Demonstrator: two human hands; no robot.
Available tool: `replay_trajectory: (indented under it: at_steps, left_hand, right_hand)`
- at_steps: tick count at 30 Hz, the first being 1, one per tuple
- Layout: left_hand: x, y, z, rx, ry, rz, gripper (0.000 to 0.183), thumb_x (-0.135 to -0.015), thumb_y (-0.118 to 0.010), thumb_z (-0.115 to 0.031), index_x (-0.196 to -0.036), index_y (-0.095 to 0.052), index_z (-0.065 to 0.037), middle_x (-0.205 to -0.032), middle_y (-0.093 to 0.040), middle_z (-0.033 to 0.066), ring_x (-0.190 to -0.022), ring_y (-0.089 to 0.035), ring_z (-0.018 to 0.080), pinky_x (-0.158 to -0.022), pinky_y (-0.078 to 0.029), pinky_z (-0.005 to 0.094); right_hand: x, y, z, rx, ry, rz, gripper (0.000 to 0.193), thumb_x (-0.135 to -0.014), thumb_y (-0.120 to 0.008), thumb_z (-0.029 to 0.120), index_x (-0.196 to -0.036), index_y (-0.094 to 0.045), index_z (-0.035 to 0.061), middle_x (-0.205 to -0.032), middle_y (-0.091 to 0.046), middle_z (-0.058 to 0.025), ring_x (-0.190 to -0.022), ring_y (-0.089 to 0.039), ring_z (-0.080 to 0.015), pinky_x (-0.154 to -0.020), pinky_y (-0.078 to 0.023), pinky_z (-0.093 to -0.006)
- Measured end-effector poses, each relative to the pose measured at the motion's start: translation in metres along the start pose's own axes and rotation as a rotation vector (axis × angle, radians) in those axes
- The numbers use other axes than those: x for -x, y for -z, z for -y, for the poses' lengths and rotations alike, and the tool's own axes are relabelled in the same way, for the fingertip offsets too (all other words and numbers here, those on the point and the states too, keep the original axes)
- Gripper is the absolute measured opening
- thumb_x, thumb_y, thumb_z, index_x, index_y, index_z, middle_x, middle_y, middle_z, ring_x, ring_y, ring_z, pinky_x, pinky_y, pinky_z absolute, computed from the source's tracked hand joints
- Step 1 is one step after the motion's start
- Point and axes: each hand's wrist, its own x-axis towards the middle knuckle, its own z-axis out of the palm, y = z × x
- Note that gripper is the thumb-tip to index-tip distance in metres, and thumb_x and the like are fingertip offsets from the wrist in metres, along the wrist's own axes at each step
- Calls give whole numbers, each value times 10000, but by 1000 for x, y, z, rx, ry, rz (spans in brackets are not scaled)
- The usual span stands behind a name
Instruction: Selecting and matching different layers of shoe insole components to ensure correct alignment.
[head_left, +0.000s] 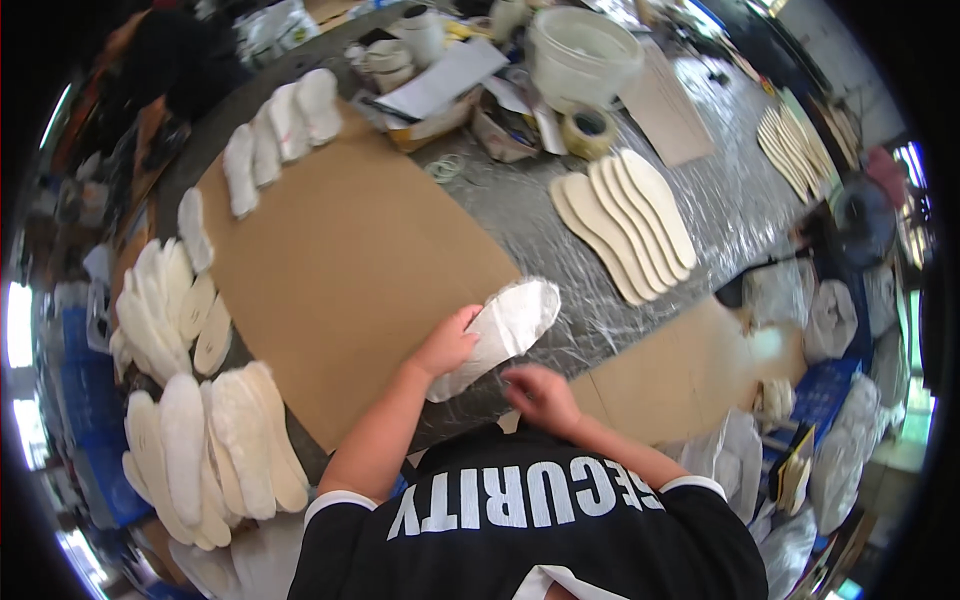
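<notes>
- Fingers of the left hand [447,345] are gripping a glossy white insole [515,318] by its left side, closed on it.
- That insole is slanting over the near edge of the tabletop [500,205], just beside the brown cardboard sheet [350,250].
- Fingers of the right hand [545,398] are curling inward near the insole's lower end; whether they are holding anything, one cannot tell.
- Cream insoles [630,225] are lying fanned out, overlapping, between the near and far edges on the tabletop's right part.
- Fluffy white insoles [285,125] are lining the cardboard's far left corner.
- Toward the tabletop's far edge, a tape roll [590,132] is sitting just in front of a translucent tub [583,60].
</notes>
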Motion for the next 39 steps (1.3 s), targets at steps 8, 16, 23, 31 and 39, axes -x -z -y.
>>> replay_trajectory:
  at_steps: [8, 16, 23, 31, 39]
  left_hand:
    - [7, -37, -37, -718, -70, -204, 357, -892, -530, -53, -1238, -570, 28, -1163, -619, 214, -1083, -570, 365, -965, -442, 411]
    - [-74, -90, -90, -269, -2, -452, 188, -855, -617, -49, -1025, -646, 27, -935, -643, 172, -840, -621, 339, -788, -512, 409]
    - [-185, -188, -123, -634, -436, -208, 349, -834, -697, -127, -1138, -605, 18, -1101, -617, 185, -1033, -599, 328, -910, -482, 383]
    - [-222, -219, -108, -1006, -510, 33, 498, -743, -771, -181, -1167, -578, -4, -1296, -517, 173, -1244, -447, 355, -1068, -351, 456]
    - [-220, -229, -134, -1178, -547, 28, 314, -764, -733, -137, -1051, -653, -38, -1256, -561, 162, -1225, -471, 339, -1027, -382, 407]
  right_hand:
    - [-25, 90, -69, 279, -73, -420, 338, -736, -687, 54, -1066, -618, 80, -1090, -570, -147, -1036, -537, -350, -903, -431, -448]
    - [-75, 153, -120, 555, -242, -291, 441, -728, -768, 181, -1131, -600, 113, -1154, -553, -95, -1084, -514, -301, -908, -406, -425]
    - [-106, 234, -171, 675, -571, -524, 533, -743, -790, 291, -1173, -594, 44, -1171, -569, -167, -1090, -533, -364, -916, -440, -452]
    - [-107, 273, -186, 404, -644, -201, 315, -828, -724, 314, -886, -619, 23, -877, -692, -153, -859, -682, -300, -696, -538, -410]
    - [-100, 409, -187, -1402, -76, -389, 185, -1003, -521, 204, -1088, -531, 39, -895, -615, -38, -793, -618, -107, -595, -498, -245]
